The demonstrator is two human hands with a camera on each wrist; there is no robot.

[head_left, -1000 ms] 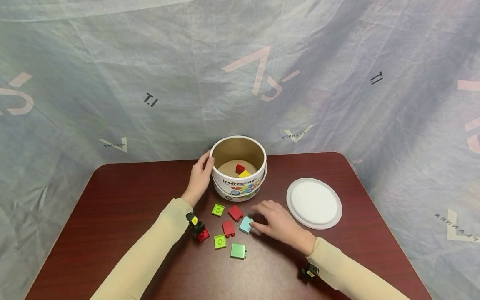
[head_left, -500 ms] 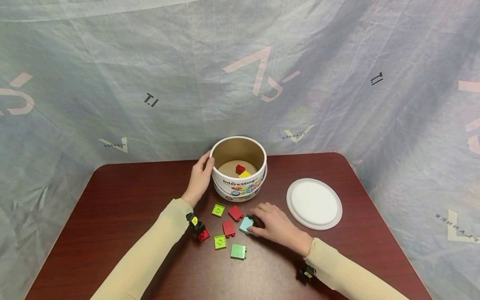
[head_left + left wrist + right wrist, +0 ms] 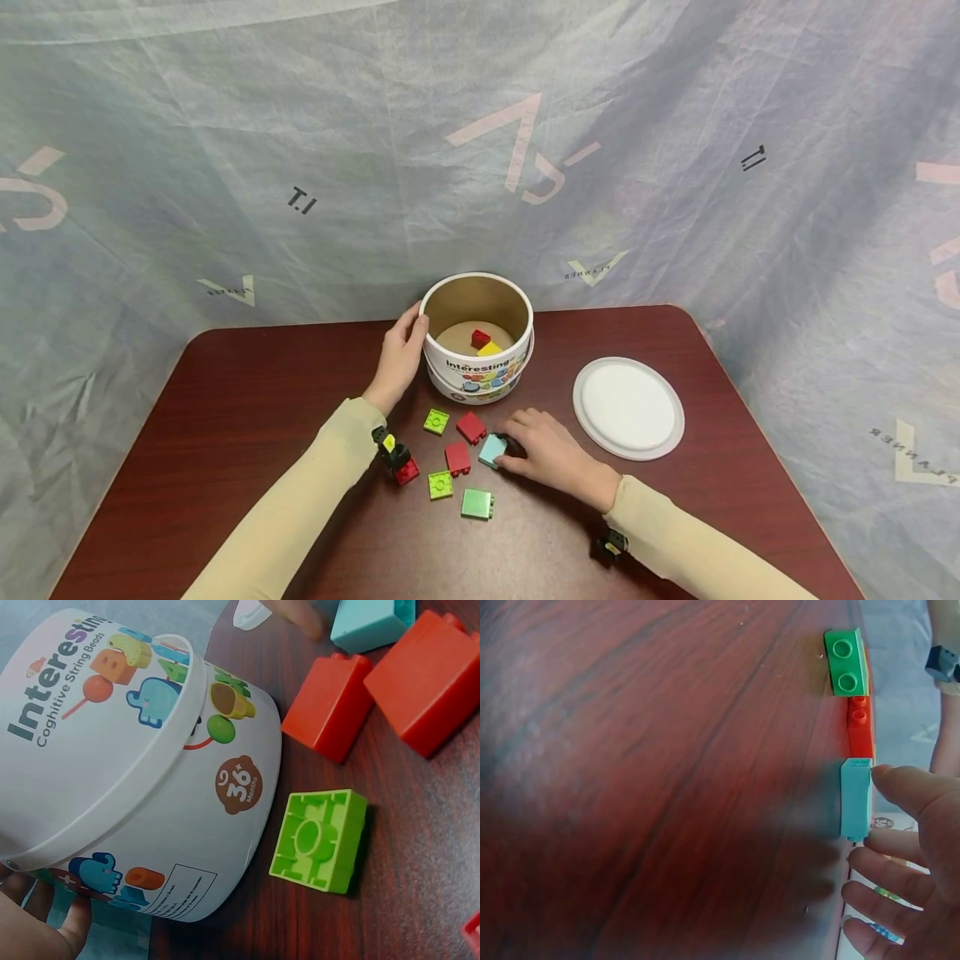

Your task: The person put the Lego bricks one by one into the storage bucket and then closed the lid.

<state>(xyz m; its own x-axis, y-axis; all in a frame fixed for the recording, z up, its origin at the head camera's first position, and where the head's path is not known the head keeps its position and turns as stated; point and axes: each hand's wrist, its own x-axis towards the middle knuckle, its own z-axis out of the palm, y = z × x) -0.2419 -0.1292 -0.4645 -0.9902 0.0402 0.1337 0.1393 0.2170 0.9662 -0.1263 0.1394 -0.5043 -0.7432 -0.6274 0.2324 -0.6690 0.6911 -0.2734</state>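
One crumpled grey cloth (image 3: 337,125) rises behind everything, and below it spreads the dark red-brown table (image 3: 525,550). My white bucket (image 3: 480,367) stands upright near the back edge, handle down, with a red piece (image 3: 480,337) and a yellow piece (image 3: 490,348) on its floor. A white lid (image 3: 632,406) lies flat to its right. My left hand (image 3: 397,358) rests its fairly straight fingers against the bucket's left side. My right hand (image 3: 553,454) pinches the turquoise block (image 3: 492,450) end to end between thumb and forefinger (the other fingers fan out loosely); that block sits on the table in front of the bucket. Crowding its left are two red blocks (image 3: 457,458), with a green block (image 3: 477,503) nearer me and two lime blocks (image 3: 437,421) farther left. My left wrist camera (image 3: 392,448) partly hides another red block (image 3: 407,472).
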